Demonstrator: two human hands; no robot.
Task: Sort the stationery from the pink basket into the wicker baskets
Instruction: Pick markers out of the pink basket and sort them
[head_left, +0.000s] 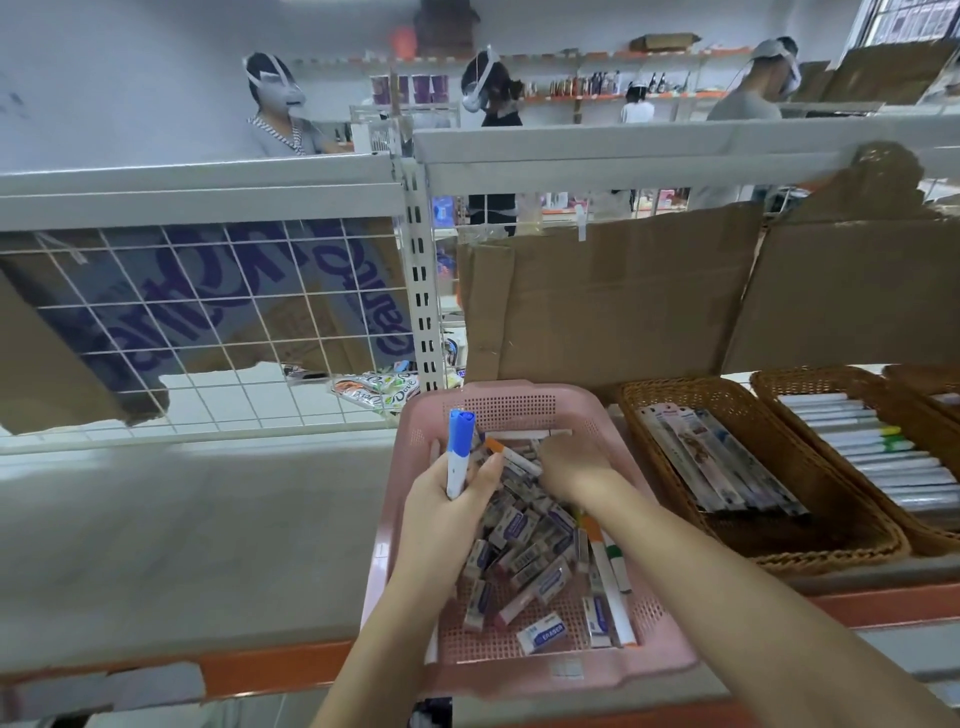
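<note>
Two bare forearms are seen entering from the lower edge. No sleeves, watch, rings or gloves are worn on the visible parts. The left hand (452, 499) and right hand (574, 467) are uncovered, with short, unpainted nails on the left.

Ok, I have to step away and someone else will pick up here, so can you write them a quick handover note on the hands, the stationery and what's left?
Left hand grips a blue-capped marker upright over the pink basket.
Right hand reaches into the basket among the erasers; whether it holds anything cannot be told.
Pink basket: many boxed erasers and a few markers remain.
Done: near wicker basket holds flat packaged items; the next wicker basket holds a row of markers.
Left: place the held marker, then sort the rest.
</note>
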